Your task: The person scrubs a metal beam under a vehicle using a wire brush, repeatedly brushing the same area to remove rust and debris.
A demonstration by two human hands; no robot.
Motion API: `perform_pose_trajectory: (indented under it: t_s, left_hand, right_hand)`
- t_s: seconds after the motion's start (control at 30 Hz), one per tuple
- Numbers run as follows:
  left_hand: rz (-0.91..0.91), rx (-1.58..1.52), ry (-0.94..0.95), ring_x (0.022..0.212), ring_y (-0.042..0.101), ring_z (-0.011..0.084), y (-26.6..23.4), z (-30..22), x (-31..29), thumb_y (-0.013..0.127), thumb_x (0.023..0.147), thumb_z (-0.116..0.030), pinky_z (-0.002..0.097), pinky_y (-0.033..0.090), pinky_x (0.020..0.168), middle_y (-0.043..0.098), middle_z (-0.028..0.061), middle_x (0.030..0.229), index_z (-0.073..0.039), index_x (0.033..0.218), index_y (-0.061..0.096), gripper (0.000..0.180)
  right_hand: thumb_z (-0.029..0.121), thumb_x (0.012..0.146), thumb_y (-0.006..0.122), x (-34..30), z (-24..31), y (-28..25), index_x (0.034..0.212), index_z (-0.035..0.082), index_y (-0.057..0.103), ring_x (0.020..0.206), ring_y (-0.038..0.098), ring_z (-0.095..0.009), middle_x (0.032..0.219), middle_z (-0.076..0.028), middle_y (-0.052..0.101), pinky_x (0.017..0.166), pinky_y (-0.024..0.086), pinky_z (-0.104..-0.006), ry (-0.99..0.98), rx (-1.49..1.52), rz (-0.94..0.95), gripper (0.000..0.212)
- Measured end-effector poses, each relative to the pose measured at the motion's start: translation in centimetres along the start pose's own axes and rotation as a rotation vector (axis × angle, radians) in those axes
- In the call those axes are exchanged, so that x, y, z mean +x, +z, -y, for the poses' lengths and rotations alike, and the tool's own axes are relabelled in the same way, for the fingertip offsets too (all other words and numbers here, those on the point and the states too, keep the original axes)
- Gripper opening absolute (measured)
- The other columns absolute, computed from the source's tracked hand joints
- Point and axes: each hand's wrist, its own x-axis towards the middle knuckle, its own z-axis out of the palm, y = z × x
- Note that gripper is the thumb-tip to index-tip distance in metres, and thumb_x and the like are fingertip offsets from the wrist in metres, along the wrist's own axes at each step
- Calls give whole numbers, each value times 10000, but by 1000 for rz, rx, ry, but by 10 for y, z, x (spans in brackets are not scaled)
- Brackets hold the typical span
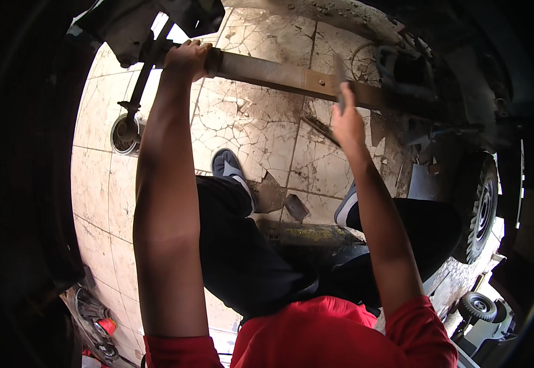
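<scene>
A long rusty flat metal bar (pixel 279 75), like a leaf spring, runs across the top of the view under a vehicle. My left hand (pixel 187 58) is closed around its left end, next to a dark bracket (pixel 138 27). My right hand (pixel 347 119) is raised near the middle of the bar and grips a slim grey tool (pixel 339 72), whose tip points up and reaches the bar beside a clamp. My legs in dark trousers and grey shoes (pixel 229 167) stand on the floor below.
The floor is cracked pale tile (pixel 248 122). A thin rod (pixel 137 92) drops to a round metal disc (pixel 123 132) at left. A large dark tyre fills the left edge. A wheel (pixel 482 211) and a smaller wheel (pixel 479 305) stand at right. Tools (pixel 95 322) lie at lower left.
</scene>
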Motion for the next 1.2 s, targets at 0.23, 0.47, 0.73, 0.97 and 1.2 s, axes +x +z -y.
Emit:
perform_pose_trajectory:
  t_s: [0.23,0.47,0.73,0.97,1.2]
  left_hand:
    - [-21,-52,2,1267,521,196,0,1,-4,732,779,-238,429,514,946,565,16,1312,-208,1333,528,591]
    - [-63,-18,0,1277,506,220,8,-4,-2,711,800,-238,465,469,1006,548,48,1327,-199,1368,502,607]
    - [66,-196,32,1412,364,277,0,-12,14,676,835,-510,674,294,1067,398,71,1513,-270,1505,337,789]
    - [83,-494,264,1211,580,297,-98,-91,-18,597,953,-447,401,479,996,532,146,1404,-166,1450,445,591]
    - [408,-368,369,1000,670,290,-159,-171,-73,560,964,-477,421,514,872,677,177,1134,-81,1193,648,466]
  right_hand:
    - [209,954,602,10,-4,-24,1505,283,305,990,654,-444,1057,-303,650,848,526,-484,121,107,48,631]
    - [187,961,586,1,-46,-47,1512,299,300,940,684,-391,1115,-269,657,819,528,-467,145,54,-9,632]
    - [189,928,625,-38,-36,-60,1495,305,342,1023,635,-439,1113,-274,649,845,514,-472,-270,74,113,644]
    - [153,917,645,-21,-103,-72,1487,257,384,1319,459,-391,1466,-189,451,1042,433,-421,28,80,-97,635]
    - [132,906,649,-31,-82,-51,1486,261,379,1218,547,-410,1372,-184,550,980,489,-426,-48,-6,-12,653]
